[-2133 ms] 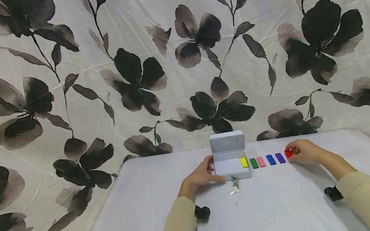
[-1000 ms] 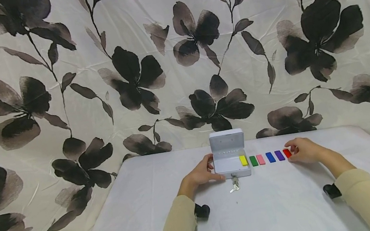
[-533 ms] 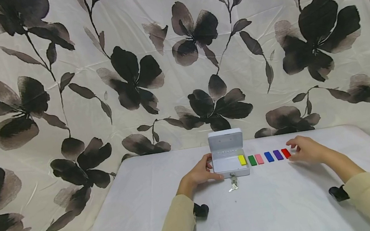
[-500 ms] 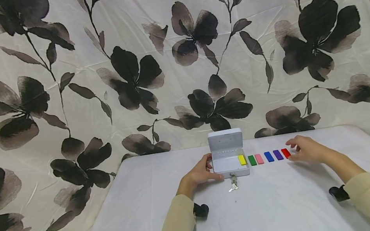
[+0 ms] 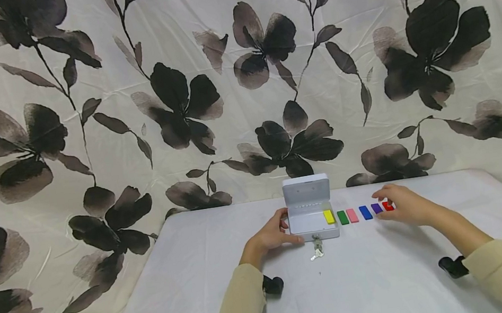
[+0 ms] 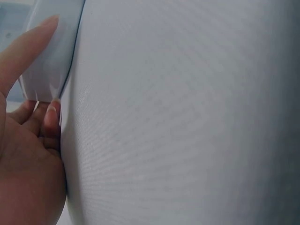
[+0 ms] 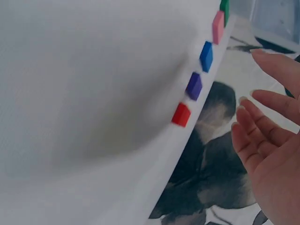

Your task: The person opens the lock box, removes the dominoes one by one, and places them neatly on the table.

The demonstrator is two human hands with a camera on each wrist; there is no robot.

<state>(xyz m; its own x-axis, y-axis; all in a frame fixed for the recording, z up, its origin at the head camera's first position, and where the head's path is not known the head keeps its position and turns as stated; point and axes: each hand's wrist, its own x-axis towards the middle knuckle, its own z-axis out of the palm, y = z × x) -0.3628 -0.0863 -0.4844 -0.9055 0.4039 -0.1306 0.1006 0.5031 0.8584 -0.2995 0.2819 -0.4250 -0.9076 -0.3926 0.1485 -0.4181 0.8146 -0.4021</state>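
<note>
In the head view a white cash box [image 5: 315, 235] stands with its lid raised and keys [image 5: 318, 248] hanging from its front lock. A yellow block [image 5: 329, 216] lies inside at the right. My left hand [image 5: 271, 234] grips the box's left side, thumb on the front wall and fingers at the side. To the right lies a row of blocks: green [image 5: 343, 217], pink [image 5: 353, 215], blue [image 5: 366, 212], purple [image 5: 376, 208] and red [image 5: 387, 206]. Over the purple and red ones hovers my right hand [image 5: 407, 205], fingers apart and holding nothing; the right wrist view shows it off the blocks.
A white cloth covers the table [image 5: 347, 292]. Behind its far edge hangs a floral curtain [image 5: 235, 180]. Black wrist cameras [image 5: 274, 286] sit at both sleeves.
My right hand let go of the red block, which now lies at the row's right end. It then drew back slightly and moved left over the purple block. My left hand stays on the box.
</note>
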